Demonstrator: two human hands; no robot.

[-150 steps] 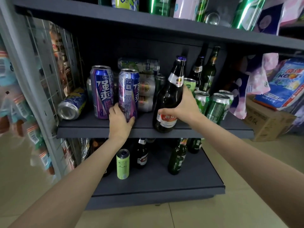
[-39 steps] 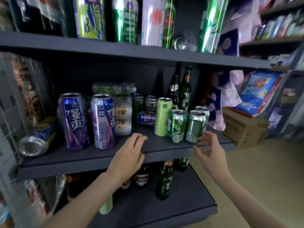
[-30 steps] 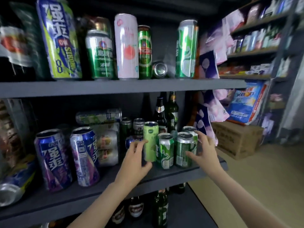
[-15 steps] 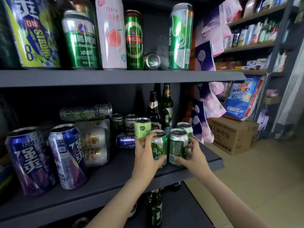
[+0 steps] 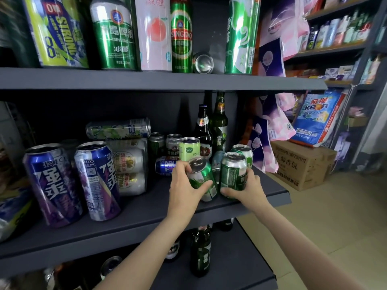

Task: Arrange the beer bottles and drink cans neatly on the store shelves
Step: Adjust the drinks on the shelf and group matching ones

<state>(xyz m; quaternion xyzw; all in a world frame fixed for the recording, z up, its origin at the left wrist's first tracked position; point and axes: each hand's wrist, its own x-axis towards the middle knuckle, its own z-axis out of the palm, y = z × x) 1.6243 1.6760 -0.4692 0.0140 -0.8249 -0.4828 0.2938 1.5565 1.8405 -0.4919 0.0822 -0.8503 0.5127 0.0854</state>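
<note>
Dark grey metal store shelves [image 5: 146, 208] fill the view, three tiers deep, with a tiled aisle floor and a brown cardboard carton [image 5: 301, 162] off to the right.

On the middle shelf the left hand [image 5: 184, 189] is wrapped round a short green aluminium beer can [image 5: 202, 178] that leans toward the camera, its base near the front lip. The right hand [image 5: 249, 188] clasps a second short green can [image 5: 232, 174], upright and just beside the first. A third green can [image 5: 243, 152] stands close behind them, with a slim lime-green can [image 5: 189, 148] and two upright glass beer bottles [image 5: 209, 130] further back.

To do this step well, I would bring the tilted can back onto its full base before sliding anything, then set both cans in line with the one behind, labels outward, moving gently enough not to knock the bottles.

Two tall blue-and-purple cans [image 5: 77, 181] stand at the left; several pale cans [image 5: 123, 155] lie stacked on their sides behind them and look yet to be sorted. The upper shelf carries tall cans upright, one silver can [image 5: 203, 62] lying down. Bottles stand on the lowest shelf.
</note>
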